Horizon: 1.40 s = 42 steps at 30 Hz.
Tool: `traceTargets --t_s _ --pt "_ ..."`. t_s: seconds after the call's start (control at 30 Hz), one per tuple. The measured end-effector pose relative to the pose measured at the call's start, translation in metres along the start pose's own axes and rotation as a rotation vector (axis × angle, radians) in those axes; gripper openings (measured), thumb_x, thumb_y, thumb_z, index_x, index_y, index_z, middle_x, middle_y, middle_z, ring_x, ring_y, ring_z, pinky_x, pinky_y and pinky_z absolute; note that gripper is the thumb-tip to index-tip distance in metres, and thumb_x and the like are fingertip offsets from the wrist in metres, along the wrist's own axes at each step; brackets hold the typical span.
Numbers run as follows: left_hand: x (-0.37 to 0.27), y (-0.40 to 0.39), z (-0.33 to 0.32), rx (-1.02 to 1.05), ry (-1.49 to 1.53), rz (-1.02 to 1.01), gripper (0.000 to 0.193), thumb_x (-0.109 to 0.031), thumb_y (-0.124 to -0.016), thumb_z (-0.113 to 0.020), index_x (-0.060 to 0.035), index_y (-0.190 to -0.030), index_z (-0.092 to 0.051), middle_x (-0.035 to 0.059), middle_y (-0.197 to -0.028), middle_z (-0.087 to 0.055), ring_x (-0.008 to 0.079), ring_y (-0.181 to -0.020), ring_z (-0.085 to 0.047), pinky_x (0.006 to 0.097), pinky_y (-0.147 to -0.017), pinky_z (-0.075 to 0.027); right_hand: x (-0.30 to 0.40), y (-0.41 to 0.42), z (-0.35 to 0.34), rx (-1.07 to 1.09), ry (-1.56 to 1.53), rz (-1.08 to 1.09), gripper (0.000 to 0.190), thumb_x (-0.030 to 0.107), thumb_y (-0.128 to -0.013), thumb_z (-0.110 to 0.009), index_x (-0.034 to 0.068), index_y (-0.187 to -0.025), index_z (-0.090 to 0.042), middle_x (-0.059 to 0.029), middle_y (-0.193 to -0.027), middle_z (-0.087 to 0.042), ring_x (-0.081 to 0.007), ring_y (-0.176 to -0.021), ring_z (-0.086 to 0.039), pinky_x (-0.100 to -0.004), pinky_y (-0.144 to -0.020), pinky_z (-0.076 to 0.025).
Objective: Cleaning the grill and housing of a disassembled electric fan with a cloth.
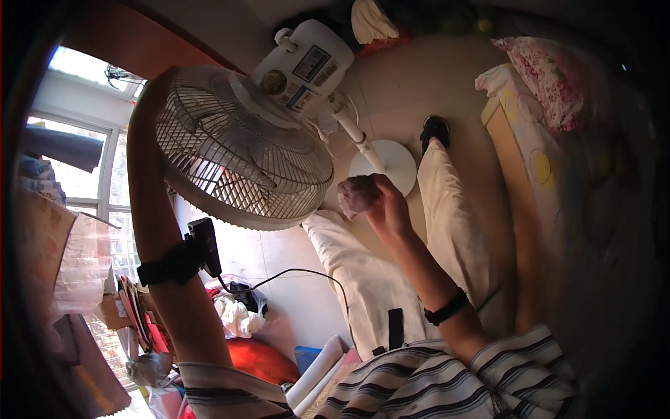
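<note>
A white pedestal fan (pixel 246 173) stands tilted before me, its wire guard towards the window side. My left hand (pixel 166 83) curls over the guard's far upper rim, where its fingers are dim and hard to make out. In my right hand (pixel 390 201) is a bunched, greyish-pink cloth (pixel 357 196), held just off the guard's right edge. Behind the guard sits the white motor housing (pixel 309 57), which bears printed labels. The pole (pixel 358 135) runs down to a round white base (pixel 400 160) on the floor.
A black device (pixel 204 246) is strapped to my left forearm, its cable (pixel 293 270) hanging across to my waist. Along the right runs a bed edge (pixel 510 152) with a patterned cover. Bundled clothes (pixel 238 311) and a red bag-like item (pixel 259 361) lie at lower left.
</note>
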State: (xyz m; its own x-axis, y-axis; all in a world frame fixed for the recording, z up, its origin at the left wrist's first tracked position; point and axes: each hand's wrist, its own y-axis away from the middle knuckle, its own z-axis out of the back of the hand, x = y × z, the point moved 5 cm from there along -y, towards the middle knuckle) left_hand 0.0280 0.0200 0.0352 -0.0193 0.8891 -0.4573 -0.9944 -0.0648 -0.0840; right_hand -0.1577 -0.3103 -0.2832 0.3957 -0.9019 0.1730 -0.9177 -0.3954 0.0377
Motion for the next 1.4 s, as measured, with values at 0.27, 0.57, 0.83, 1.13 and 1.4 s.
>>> traceTargets --t_s 0.27,0.57,0.83,1.13,1.4 --pt "-0.02 0.015 -0.025 -0.114 0.078 0.148 0.052 -0.042 -0.088 -0.051 0.0018 -0.116 -0.059 0.0161 -0.112 -0.062 0.0234 -0.105 -0.056 0.0352 -0.094 -0.04 0.058 0.015 -0.022 0.013 1.798 0.641 0.01 0.016 -0.084 -0.062 0.009 -0.086 -0.056 -0.0104 -0.104 -0.054 -0.0281 -0.097 -0.049 -0.0409 -0.085 -0.038" --pt "-0.007 0.013 -0.022 -0.172 -0.148 0.006 0.053 -0.046 -0.088 -0.052 -0.0017 -0.115 -0.062 0.0134 -0.11 -0.065 0.0239 -0.102 -0.059 0.0356 -0.092 -0.042 0.071 0.016 -0.048 0.136 1.149 0.121 0.022 0.026 -0.097 -0.046 0.005 -0.091 -0.054 -0.0142 -0.147 -0.032 -0.0319 -0.126 -0.04 -0.0395 -0.105 -0.032" --pt "0.001 0.003 -0.027 -0.28 -0.304 0.087 0.039 -0.039 -0.093 -0.044 -0.0105 -0.114 -0.061 0.0188 -0.105 -0.065 0.0293 -0.1 -0.061 0.0372 -0.089 -0.044 0.076 0.019 -0.046 0.065 0.034 0.094 0.025 0.021 -0.098 -0.039 0.006 -0.088 -0.056 -0.0185 -0.15 -0.022 -0.0277 -0.136 -0.031 -0.0535 -0.111 -0.021" --pt "-0.004 -0.004 -0.039 -0.263 -0.307 0.187 0.046 -0.045 -0.092 -0.044 -0.0082 -0.113 -0.061 0.0218 -0.1 -0.065 0.0318 -0.099 -0.061 0.0389 -0.088 -0.044 0.064 0.02 -0.054 0.163 -0.047 -0.005 0.023 0.023 -0.097 -0.042 0.009 -0.088 -0.058 -0.0134 -0.141 -0.04 -0.021 -0.122 -0.046 -0.053 -0.111 -0.024" --pt "-0.007 0.005 -0.032 -0.299 -0.279 0.203 0.055 -0.053 -0.088 -0.048 -0.0027 -0.107 -0.063 0.0217 -0.097 -0.065 0.03 -0.096 -0.061 0.0382 -0.087 -0.043 0.05 0.025 -0.069 0.13 -0.074 -0.071 0.017 0.025 -0.096 -0.047 0.01 -0.09 -0.052 -0.0072 -0.107 -0.053 -0.0129 -0.078 -0.044 -0.0308 -0.069 -0.04"
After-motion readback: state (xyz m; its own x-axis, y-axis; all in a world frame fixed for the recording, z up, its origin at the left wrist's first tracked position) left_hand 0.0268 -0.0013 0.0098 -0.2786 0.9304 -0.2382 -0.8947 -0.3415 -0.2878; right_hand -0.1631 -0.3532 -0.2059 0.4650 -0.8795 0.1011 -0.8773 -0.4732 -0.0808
